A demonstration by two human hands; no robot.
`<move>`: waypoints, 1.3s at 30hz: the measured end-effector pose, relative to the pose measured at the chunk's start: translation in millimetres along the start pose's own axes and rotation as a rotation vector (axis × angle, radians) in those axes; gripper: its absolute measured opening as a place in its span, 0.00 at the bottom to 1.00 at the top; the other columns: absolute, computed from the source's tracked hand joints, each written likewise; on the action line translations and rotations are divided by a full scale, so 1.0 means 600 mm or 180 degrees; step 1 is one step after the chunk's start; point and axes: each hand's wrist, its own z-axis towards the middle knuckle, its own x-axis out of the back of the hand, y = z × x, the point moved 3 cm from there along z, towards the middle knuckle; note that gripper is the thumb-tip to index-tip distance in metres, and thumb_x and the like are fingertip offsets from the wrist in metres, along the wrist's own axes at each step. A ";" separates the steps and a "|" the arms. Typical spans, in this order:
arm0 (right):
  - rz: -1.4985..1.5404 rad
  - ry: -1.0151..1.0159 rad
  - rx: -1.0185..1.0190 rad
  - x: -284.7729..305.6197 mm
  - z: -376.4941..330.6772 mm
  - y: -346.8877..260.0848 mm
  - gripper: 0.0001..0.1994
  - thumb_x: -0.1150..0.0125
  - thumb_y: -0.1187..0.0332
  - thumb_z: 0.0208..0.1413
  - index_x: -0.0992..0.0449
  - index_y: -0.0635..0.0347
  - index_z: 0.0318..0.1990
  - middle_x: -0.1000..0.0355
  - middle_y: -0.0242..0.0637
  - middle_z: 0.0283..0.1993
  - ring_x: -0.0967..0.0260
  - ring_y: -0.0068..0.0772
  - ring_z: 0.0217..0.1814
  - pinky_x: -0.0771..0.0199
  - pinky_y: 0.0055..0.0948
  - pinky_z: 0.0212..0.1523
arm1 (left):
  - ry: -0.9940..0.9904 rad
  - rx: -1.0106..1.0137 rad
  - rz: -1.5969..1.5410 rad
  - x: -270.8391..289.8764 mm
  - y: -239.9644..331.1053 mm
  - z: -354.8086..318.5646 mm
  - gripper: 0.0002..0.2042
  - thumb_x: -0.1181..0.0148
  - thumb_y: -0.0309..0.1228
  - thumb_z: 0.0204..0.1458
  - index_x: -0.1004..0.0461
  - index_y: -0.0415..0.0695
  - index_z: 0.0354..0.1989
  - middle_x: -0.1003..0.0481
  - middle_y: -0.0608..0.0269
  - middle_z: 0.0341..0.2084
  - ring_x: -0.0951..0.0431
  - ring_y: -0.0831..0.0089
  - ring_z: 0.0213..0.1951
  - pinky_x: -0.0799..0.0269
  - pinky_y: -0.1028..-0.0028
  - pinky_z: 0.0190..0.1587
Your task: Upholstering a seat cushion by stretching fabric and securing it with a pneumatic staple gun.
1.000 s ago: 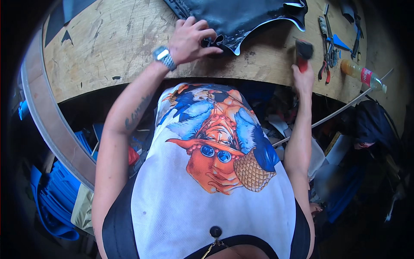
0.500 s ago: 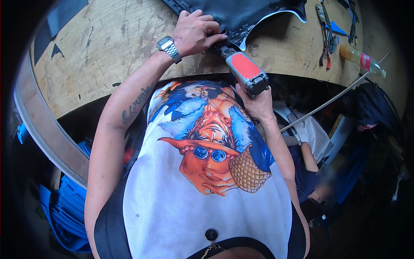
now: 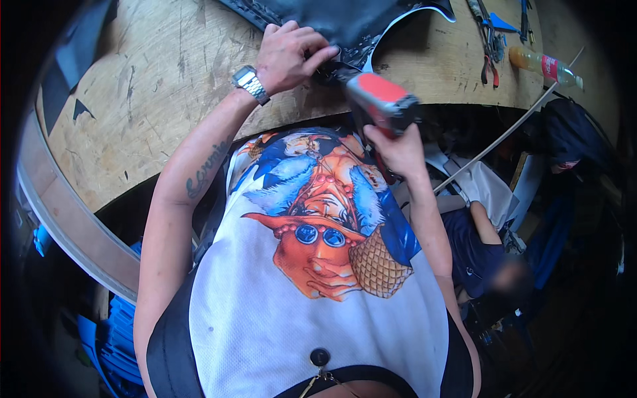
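My left hand (image 3: 288, 58), with a metal-banded watch on the wrist, is closed on the near edge of a black leather-like cover (image 3: 345, 26). Its thumb and fingers pinch the material there. A pale underside shows along the cover's curved right edge. Just right of that pinch, a red-and-grey staple gun (image 3: 381, 93) points its nose at the cover's edge, close to the left fingertips. My right hand (image 3: 403, 151) is wrapped around the gun's handle from below. Motion blurs the gun's rear end, and the contact at its nose is hard to make out.
The wooden workbench (image 3: 152, 99) carries black scraps (image 3: 76, 60) at left. Pliers and other hand tools (image 3: 490, 50) lie at the right, beside a bottle of yellowish liquid (image 3: 541, 65). A thin rod (image 3: 497, 139) slants below it. Another person (image 3: 474, 229) is low at the right.
The view has shifted slightly, so the bench and its tools sit further left and higher. The staple gun has tilted, its rear swinging a little to the right. Both hands keep their grips.
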 end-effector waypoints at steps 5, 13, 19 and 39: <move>0.0663 0.0817 -0.0667 0.140 0.015 0.016 0.14 0.35 0.65 0.49 0.27 0.66 0.38 0.30 0.31 0.21 0.35 0.18 0.17 0.37 0.20 0.16 | -0.0222 0.0446 -0.0364 0.004 0.003 0.005 0.18 0.43 0.53 0.50 0.22 0.54 0.37 0.27 0.71 0.25 0.31 0.71 0.33 0.44 0.70 0.39; -0.1519 0.1345 0.0570 0.202 0.188 0.092 0.36 0.46 0.71 0.50 0.51 0.51 0.68 0.33 0.54 0.52 0.33 0.53 0.51 0.34 0.44 0.53 | -0.0654 0.0398 0.0347 0.013 0.021 -0.012 0.20 0.37 0.52 0.43 0.26 0.64 0.45 0.32 0.70 0.34 0.35 0.69 0.40 0.45 0.66 0.43; -0.2650 0.1317 0.0743 0.125 0.233 0.066 0.37 0.39 0.65 0.51 0.50 0.48 0.68 0.34 0.47 0.48 0.37 0.50 0.53 0.36 0.44 0.54 | -0.0225 0.0905 -0.0959 0.079 -0.055 -0.039 0.11 0.39 0.37 0.51 0.23 0.50 0.42 0.29 0.66 0.32 0.30 0.65 0.35 0.36 0.68 0.38; -0.1024 0.1671 0.1421 0.081 0.203 0.045 0.21 0.36 0.63 0.50 0.29 0.58 0.52 0.32 0.43 0.47 0.34 0.43 0.51 0.34 0.35 0.53 | -0.0888 -0.0795 0.1033 0.052 0.014 -0.063 0.12 0.42 0.41 0.51 0.30 0.47 0.23 0.34 0.67 0.24 0.35 0.68 0.33 0.42 0.68 0.38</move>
